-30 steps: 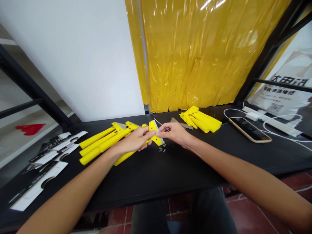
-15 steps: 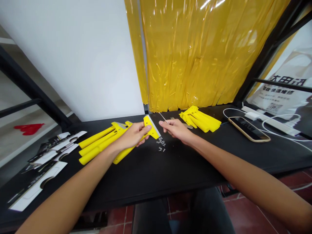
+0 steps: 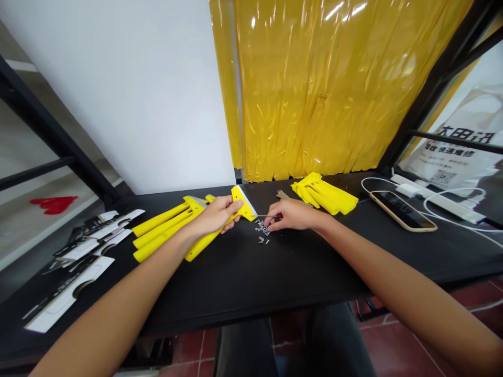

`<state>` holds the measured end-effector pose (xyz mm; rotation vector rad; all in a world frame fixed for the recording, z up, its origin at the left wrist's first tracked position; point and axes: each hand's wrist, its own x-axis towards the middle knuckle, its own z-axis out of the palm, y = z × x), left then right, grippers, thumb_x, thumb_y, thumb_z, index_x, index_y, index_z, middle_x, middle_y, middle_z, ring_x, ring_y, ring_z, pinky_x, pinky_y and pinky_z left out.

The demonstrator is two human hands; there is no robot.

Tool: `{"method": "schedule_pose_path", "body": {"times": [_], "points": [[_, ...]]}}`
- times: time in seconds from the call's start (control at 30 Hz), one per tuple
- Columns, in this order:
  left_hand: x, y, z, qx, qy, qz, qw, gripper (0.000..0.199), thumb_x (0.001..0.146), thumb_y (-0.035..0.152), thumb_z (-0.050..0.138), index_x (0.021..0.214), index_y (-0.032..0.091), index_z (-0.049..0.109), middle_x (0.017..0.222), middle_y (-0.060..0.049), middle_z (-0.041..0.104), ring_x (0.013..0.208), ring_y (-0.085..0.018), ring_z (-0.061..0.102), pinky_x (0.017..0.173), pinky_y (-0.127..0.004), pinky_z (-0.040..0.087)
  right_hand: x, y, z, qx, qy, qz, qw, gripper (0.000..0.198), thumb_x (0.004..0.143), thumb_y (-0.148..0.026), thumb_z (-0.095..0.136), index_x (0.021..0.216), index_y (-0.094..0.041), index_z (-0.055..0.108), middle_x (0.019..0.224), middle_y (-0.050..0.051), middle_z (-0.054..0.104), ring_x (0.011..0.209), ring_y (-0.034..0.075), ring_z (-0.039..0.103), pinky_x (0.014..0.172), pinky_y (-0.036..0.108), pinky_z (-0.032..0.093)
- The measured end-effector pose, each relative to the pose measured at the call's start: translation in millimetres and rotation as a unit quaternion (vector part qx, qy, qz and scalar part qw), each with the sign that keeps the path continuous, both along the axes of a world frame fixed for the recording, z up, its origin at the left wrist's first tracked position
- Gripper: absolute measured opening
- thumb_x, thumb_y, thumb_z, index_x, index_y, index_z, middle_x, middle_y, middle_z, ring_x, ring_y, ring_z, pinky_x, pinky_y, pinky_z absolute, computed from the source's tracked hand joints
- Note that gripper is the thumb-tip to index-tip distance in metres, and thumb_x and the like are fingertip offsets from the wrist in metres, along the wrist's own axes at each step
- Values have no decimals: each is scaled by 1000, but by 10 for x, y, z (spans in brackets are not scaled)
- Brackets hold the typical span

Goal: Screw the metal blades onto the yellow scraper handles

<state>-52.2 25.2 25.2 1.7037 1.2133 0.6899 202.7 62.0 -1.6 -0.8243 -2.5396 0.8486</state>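
Observation:
My left hand [image 3: 218,213] is closed round a yellow scraper [image 3: 245,206], its head and metal blade edge pointing away to the right. In my right hand [image 3: 295,213] is a screwdriver [image 3: 268,215] with a thin metal shaft and a bit of red handle showing. The shaft points left toward the scraper's head. The right fingertips reach down to a small pile of screws [image 3: 261,228] on the black table; whether they touch one I cannot tell. Several more yellow scrapers [image 3: 161,238] lie under and left of my left hand.
More yellow scraper parts [image 3: 328,195] lie at the back right. A phone [image 3: 403,210], white cables and a power strip [image 3: 440,199] are on the right side. Printed card sleeves [image 3: 73,293] are spread at the left. A yellow plastic curtain [image 3: 314,94] hangs behind the table [image 3: 251,285].
My right hand has come down to the screws, and the screwdriver has swung from pointing up and away to lying level toward the scraper. My left hand keeps its hold on the scraper.

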Motion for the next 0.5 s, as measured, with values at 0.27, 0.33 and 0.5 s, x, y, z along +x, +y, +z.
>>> {"method": "schedule_pose_path", "body": {"times": [0.27, 0.33, 0.5], "points": [[-31, 30, -77, -7, 11, -7, 1000, 30, 99, 45, 50, 83, 21, 46, 71, 0, 56, 42, -7, 47, 37, -23, 36, -37, 1, -13, 63, 18, 11, 998, 11, 84, -28, 71, 85, -19, 78, 75, 0, 60, 68, 11, 55, 68, 25, 42], [-11, -3, -47, -8, 9, -12, 1000, 30, 99, 45, 50, 83, 20, 46, 71, 0, 56, 43, -7, 47, 38, -23, 36, -28, -25, 54, 90, 76, -23, 993, 13, 85, -30, 71, 85, -19, 77, 75, 0, 58, 67, 12, 53, 67, 26, 41], [123, -195, 76, -48, 17, -52, 997, 28, 100, 44, 50, 85, 21, 43, 66, 2, 56, 43, -8, 49, 40, -23, 37, -129, -214, 159, 189, 237, -133, 944, 17, 89, -34, 68, 94, -20, 76, 82, 3, 58, 67, 13, 49, 64, 28, 40]]}}
